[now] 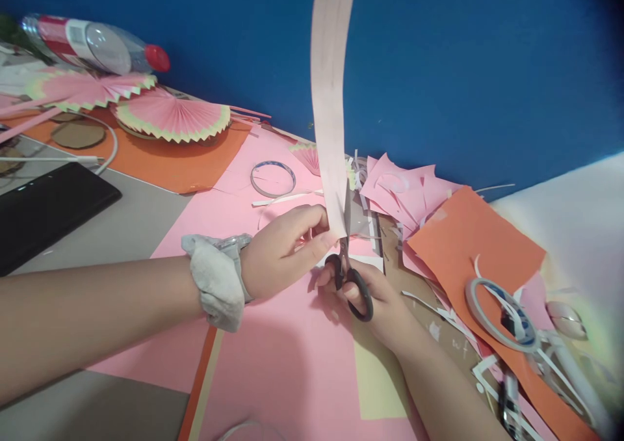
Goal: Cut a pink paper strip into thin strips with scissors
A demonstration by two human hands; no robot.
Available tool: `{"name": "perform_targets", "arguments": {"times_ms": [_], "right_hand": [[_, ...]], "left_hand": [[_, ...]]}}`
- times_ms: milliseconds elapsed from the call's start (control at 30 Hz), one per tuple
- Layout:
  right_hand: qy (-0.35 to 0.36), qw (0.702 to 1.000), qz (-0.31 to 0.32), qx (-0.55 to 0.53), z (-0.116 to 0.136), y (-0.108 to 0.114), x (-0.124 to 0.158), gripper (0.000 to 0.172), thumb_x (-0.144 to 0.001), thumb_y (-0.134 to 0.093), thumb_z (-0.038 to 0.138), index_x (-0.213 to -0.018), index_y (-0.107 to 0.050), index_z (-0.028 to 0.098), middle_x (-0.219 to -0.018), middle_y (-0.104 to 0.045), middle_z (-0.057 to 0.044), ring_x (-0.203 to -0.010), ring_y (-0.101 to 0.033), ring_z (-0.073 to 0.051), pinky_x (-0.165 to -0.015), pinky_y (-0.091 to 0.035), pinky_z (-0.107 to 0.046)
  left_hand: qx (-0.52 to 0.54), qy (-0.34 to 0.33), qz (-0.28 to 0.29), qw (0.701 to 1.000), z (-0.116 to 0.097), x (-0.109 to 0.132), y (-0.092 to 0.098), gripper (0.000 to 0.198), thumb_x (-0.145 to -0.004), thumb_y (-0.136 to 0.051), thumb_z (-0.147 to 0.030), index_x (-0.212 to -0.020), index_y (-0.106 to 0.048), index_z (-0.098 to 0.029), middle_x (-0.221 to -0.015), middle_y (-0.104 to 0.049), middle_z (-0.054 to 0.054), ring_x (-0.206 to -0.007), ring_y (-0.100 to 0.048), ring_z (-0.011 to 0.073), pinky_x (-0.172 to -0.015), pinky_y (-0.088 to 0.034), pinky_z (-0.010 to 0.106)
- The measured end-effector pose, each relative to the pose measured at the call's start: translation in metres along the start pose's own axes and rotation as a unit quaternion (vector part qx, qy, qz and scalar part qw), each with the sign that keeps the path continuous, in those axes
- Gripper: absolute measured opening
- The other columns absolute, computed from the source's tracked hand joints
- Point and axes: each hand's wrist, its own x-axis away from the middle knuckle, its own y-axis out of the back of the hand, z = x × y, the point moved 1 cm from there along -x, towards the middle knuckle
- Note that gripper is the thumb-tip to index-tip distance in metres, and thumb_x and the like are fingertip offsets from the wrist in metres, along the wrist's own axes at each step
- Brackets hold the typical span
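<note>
My left hand [287, 249] pinches the lower end of a long pale pink paper strip [330, 103], which stands up and curves slightly above it. A grey-white scrunchie [214, 281] circles the left wrist. In my right hand [377, 298] is a pair of black-handled scissors [361, 294], thumb and fingers at the loops. The blades point upward along the right edge of the strip near its bottom; whether they are cutting it I cannot tell. Pink paper sheets [263, 363] lie beneath both hands.
Pink folded paper fans [175, 116] and a plastic bottle [97, 44] lie at the back left, near a black phone-like device [53, 213]. A tape roll [273, 179] sits behind my left hand. Orange paper [480, 233], another tape roll [502, 314] and scraps cover the right. A blue wall [463, 70] rises behind.
</note>
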Motion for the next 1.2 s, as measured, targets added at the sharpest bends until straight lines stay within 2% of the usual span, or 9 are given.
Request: {"name": "perform_targets", "arguments": {"times_ms": [167,267,500,1200], "right_hand": [[0.003,1.000,0.002,0.019,0.0047,-0.0007,-0.0009,0.040,-0.079,-0.059,0.056,-0.082,-0.059,0.017,-0.061,-0.050,0.003,-0.051,-0.049,-0.011,-0.052,-0.038,-0.024],[0.004,0.999,-0.003,0.035,0.0072,-0.0009,-0.0008,0.040,-0.078,-0.060,0.057,-0.080,-0.060,0.017,-0.062,-0.050,0.003,-0.052,-0.047,-0.010,-0.051,-0.038,-0.023],[0.001,0.999,-0.006,0.037,0.0094,-0.0014,-0.0018,0.041,-0.077,-0.061,0.057,-0.080,-0.060,0.016,-0.068,-0.051,0.002,-0.052,-0.047,-0.009,-0.050,-0.041,-0.022],[-0.011,0.999,-0.003,0.049,0.0085,-0.0019,-0.0009,0.043,-0.079,-0.057,0.059,-0.077,-0.056,0.016,-0.058,-0.050,0.002,-0.050,-0.049,-0.013,-0.051,-0.036,-0.025]], "left_hand": [[0.022,-0.003,-0.068,0.997,0.0032,0.0010,0.0003,0.026,-0.095,-0.035,-0.034,-0.075,-0.041,-0.018,-0.068,-0.041,-0.002,-0.062,-0.040,0.0094,-0.062,-0.037,0.025],[0.010,0.004,-0.085,0.996,0.0039,0.0003,0.0002,0.026,-0.095,-0.037,-0.032,-0.074,-0.038,-0.019,-0.066,-0.039,-0.003,-0.058,-0.037,0.0084,-0.060,-0.036,0.025],[0.009,-0.013,-0.078,0.997,0.0026,-0.0007,0.0006,0.026,-0.095,-0.037,-0.031,-0.072,-0.038,-0.018,-0.064,-0.040,-0.004,-0.057,-0.038,0.0075,-0.058,-0.036,0.023],[0.021,0.004,-0.078,0.997,0.0026,-0.0001,-0.0002,0.027,-0.095,-0.037,-0.033,-0.072,-0.038,-0.019,-0.063,-0.040,-0.003,-0.054,-0.038,0.0085,-0.053,-0.035,0.023]]}}
